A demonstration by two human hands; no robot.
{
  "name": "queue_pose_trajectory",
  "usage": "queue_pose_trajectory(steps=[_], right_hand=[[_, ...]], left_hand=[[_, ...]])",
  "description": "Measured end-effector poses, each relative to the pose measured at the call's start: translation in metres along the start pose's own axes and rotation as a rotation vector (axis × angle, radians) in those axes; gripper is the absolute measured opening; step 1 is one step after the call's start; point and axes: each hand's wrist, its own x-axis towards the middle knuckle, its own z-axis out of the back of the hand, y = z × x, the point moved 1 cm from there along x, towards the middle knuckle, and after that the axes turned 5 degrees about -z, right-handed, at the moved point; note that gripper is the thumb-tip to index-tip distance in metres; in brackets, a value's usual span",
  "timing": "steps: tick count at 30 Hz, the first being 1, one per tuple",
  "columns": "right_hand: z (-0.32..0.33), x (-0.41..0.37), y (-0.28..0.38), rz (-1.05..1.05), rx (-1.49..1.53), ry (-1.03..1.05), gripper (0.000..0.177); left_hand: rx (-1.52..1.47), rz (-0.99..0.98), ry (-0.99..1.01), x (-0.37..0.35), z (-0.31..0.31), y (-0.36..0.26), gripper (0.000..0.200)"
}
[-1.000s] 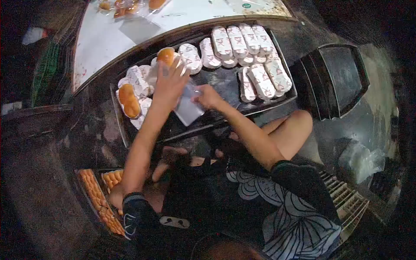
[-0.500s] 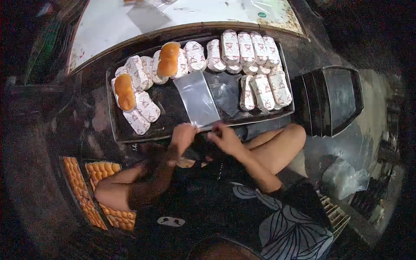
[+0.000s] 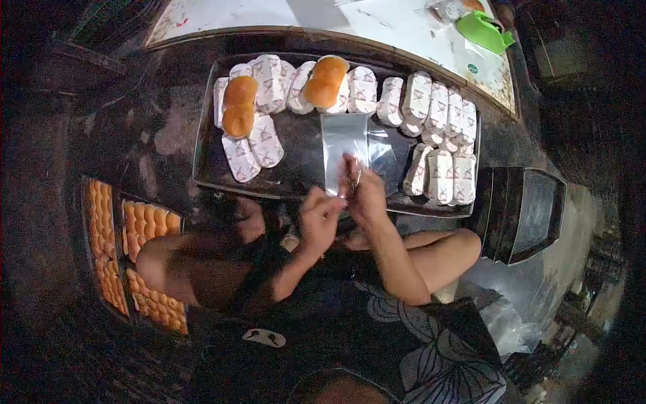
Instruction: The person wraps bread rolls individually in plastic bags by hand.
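My left hand point(image 3: 318, 222) pinches the near edge of a clear plastic bag point(image 3: 343, 135) that lies over the black tray point(image 3: 296, 145). Over the bag's near half, my right hand point(image 3: 368, 198) has bent fingers at its opening, and they are partly smeared by motion. Another clear plastic sheet or bag point(image 3: 381, 153) lies just to the right. Two golden buns point(image 3: 239, 108) point(image 3: 327, 81) rest on white printed paper along the tray's left and far sides. Around them sit several oblong pieces in white printed paper with pleated edges point(image 3: 441, 176).
A white tabletop point(image 3: 256, 15) with a green object point(image 3: 486, 32) stands beyond the tray. Stacked dark trays point(image 3: 531, 215) are at the right. Trays of golden buns point(image 3: 153, 219) lie at the lower left. A clear plastic bundle point(image 3: 508, 326) sits at the lower right.
My right hand has moved forward over the bag, while my left hand stays at its near edge. The view has shifted, bringing the green object into sight.
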Motion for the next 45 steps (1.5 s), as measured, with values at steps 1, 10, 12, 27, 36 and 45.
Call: queue_pose_trajectory(steps=[1, 10, 12, 27, 36, 45], right_hand=[[-0.034, 0.005, 0.000, 0.188, 0.266, -0.015, 0.043], [-0.095, 0.127, -0.112, 1.121, -1.723, -0.047, 0.050], [-0.091, 0.164, -0.105, 1.007, -1.774, 0.127, 0.044], [-0.031, 0.025, -0.021, 0.011, 0.349, 0.377, 0.041], [-0.079, 0.061, -0.025, -0.408, 0.102, 0.606, 0.055], [-0.027, -0.020, 0.009, 0.176, -0.240, 0.263, 0.059]], left_hand=[[-0.116, 0.088, -0.095, 0.005, 0.003, 0.004, 0.035], [-1.111, 0.077, -0.693, 0.016, 0.147, 0.138, 0.041], [-1.313, 0.216, -0.681, 0.031, 0.151, 0.101, 0.040], [-2.279, 0.379, -0.514, 0.054, 0.131, 0.015, 0.039], [-2.182, 0.275, -0.589, 0.034, 0.140, 0.034, 0.049], [-1.901, 0.269, -0.594, 0.056, 0.121, 0.005, 0.054]])
